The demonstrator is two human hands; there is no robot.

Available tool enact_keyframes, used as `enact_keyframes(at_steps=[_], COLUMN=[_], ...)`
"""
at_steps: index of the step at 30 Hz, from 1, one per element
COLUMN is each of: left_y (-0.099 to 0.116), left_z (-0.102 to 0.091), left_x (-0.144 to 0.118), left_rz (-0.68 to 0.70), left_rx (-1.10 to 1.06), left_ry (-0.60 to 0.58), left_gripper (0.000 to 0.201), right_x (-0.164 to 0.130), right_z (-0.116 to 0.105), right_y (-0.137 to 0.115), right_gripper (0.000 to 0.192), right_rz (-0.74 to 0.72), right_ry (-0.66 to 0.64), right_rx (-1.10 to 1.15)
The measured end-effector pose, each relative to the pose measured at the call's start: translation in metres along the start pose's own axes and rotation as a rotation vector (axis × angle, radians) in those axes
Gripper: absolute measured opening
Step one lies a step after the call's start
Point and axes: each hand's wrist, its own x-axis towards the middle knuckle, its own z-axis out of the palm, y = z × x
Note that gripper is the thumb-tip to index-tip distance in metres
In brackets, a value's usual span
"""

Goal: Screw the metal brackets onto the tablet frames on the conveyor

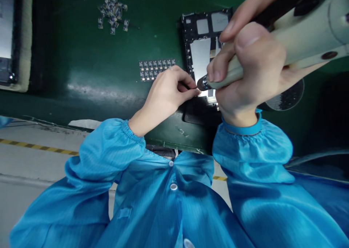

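My right hand (252, 72) is wrapped around a cream-coloured electric screwdriver (308, 30). Its metal nose points left, over an opened device (200, 53) with a black frame and silvery plates, perhaps a tablet. Close to that nose, my left hand (167, 86) has thumb and forefinger pinched at the device's left edge. Something thin and dark shows between those fingers, too small to name. Partly under my left hand lies a small grid of little circuit boards (148, 70). The device's right side is hidden behind my right hand and the screwdriver.
Another hand (252, 8), apparently a co-worker's, reaches in at the upper right beside a dark object. A loose pile of small parts (113, 10) lies on the green mat (81, 48). At far left sits a padded tray (25, 41); a round dish (287, 95) is at right.
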Motion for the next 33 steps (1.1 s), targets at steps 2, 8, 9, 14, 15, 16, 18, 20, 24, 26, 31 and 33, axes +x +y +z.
enact_keyframes(at_steps=[2, 8, 9, 14, 15, 16, 18, 20, 24, 26, 31, 33], left_y=[0.0, 0.001, 0.001, 0.003, 0.003, 0.003, 0.002, 0.001, 0.001, 0.001, 0.004, 0.005], left_z=[0.0, 0.0, 0.0, -0.001, -0.001, -0.001, -0.001, 0.0, -0.001, -0.002, -0.003, -0.002], left_x=[0.0, -0.001, -0.001, 0.0, 0.001, 0.001, 0.001, 0.001, 0.001, 0.002, 0.002, 0.002], left_rz=[0.01, 0.013, 0.007, -0.008, -0.004, 0.0, 0.018, 0.04, 0.058, 0.056, 0.038, 0.027], left_rx=[-0.01, 0.018, 0.017, -0.044, -0.05, -0.051, -0.047, -0.044, -0.033, -0.041, -0.057, -0.054], left_ry=[-0.004, -0.009, -0.012, -0.018, -0.015, -0.011, -0.004, -0.002, 0.002, 0.008, 0.003, 0.003], left_gripper=[0.02, 0.021, 0.021, 0.02, 0.02, 0.02, 0.02, 0.021, 0.021, 0.021, 0.022, 0.022], right_x=[-0.006, -0.016, -0.013, 0.002, 0.004, 0.004, 0.003, 0.0, -0.005, -0.007, -0.002, 0.002], right_z=[-0.005, -0.011, -0.01, -0.005, -0.004, -0.004, -0.003, -0.004, -0.006, -0.005, 0.008, 0.013], right_y=[0.0, 0.012, 0.016, 0.027, 0.027, 0.027, 0.026, 0.026, 0.03, 0.035, 0.049, 0.052], right_gripper=[0.063, 0.032, 0.037, 0.067, 0.068, 0.069, 0.07, 0.071, 0.072, 0.071, 0.045, 0.024], right_rz=[-0.014, -0.174, -0.156, -0.003, 0.0, 0.001, 0.003, 0.004, 0.004, -0.005, -0.29, -0.462], right_ry=[0.007, 0.051, 0.036, -0.016, -0.016, -0.013, -0.004, 0.005, 0.018, 0.029, 0.202, 0.242], right_rx=[-0.018, 0.003, 0.002, 0.027, 0.038, 0.046, 0.057, 0.067, 0.078, 0.071, 0.213, 0.377])
